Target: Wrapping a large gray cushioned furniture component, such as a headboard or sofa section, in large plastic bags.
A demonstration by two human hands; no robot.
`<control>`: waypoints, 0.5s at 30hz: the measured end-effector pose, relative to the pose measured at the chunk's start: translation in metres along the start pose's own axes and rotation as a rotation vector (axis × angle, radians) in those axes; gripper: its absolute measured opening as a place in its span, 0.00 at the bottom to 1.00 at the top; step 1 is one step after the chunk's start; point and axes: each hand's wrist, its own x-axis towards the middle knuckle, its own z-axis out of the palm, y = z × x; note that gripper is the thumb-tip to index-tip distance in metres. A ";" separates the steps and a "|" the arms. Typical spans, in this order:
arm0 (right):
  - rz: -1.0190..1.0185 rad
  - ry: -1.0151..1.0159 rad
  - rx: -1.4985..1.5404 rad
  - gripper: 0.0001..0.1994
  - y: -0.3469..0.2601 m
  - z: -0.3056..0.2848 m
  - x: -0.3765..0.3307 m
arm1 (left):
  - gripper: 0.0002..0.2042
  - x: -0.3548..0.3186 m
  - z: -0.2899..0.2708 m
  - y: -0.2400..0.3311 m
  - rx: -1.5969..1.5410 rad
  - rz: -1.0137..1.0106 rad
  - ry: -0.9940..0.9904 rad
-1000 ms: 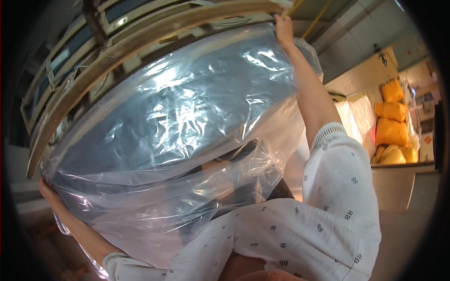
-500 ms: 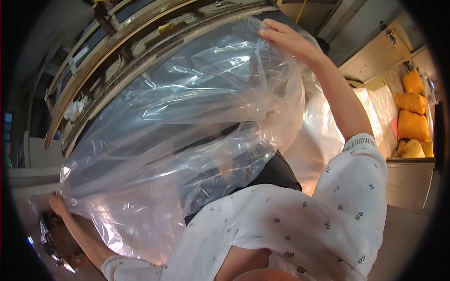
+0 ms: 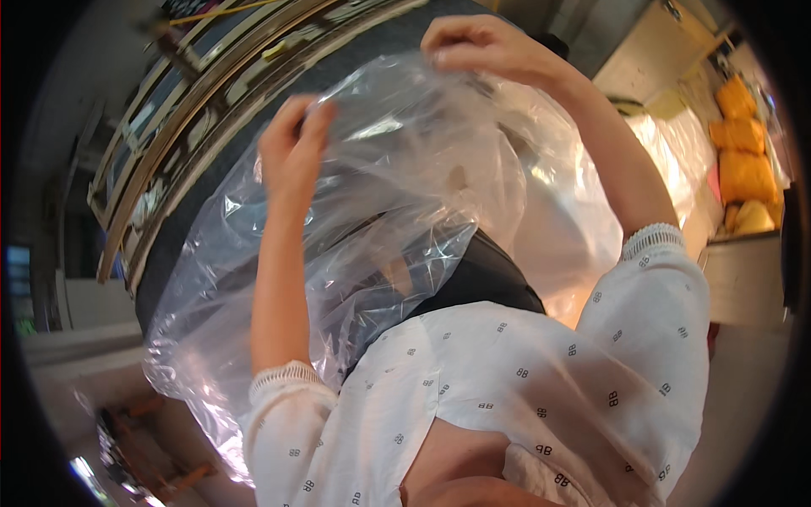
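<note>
A large clear plastic sheet (image 3: 253, 228) lies in loose, shiny folds over a dark surface and reaches to my waist. My right hand (image 3: 481, 49) is at the sheet's far edge, its fingers curled and closed on the film. My left hand (image 3: 296, 144) hovers over the far left part of the sheet, slightly blurred. Its thumb stands apart from its half-bent fingers, and I see no film gripped in it.
Beyond the dark surface (image 3: 190, 198) runs a long frame with wooden rails (image 3: 139, 190). Orange bundles (image 3: 748, 176) are stacked at the right, beside more pale plastic (image 3: 676, 152). At the lower left a brown stand (image 3: 152, 448) is on the floor.
My left hand has let go of the sheet's near left corner and moved up and right. My right hand has shifted slightly left. The sheet's left part has slackened and its far edge has come nearer.
</note>
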 end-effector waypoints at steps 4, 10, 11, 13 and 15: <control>0.141 -0.083 -1.142 0.08 0.066 -0.005 -0.040 | 0.04 -0.088 -0.076 -0.017 0.223 0.025 0.306; -0.074 0.223 -0.917 0.07 0.079 0.021 -0.062 | 0.12 -0.242 -0.246 0.090 0.912 -0.086 0.925; -0.031 0.137 -0.847 0.07 0.072 0.029 -0.066 | 0.14 -0.273 -0.292 0.111 0.957 0.003 0.967; -0.117 -0.090 -0.824 0.10 0.073 0.056 -0.060 | 0.14 -0.288 -0.351 0.102 0.953 -0.037 0.986; -0.031 -0.323 -0.743 0.13 0.069 0.072 -0.072 | 0.15 -0.306 -0.410 0.103 0.959 -0.074 1.036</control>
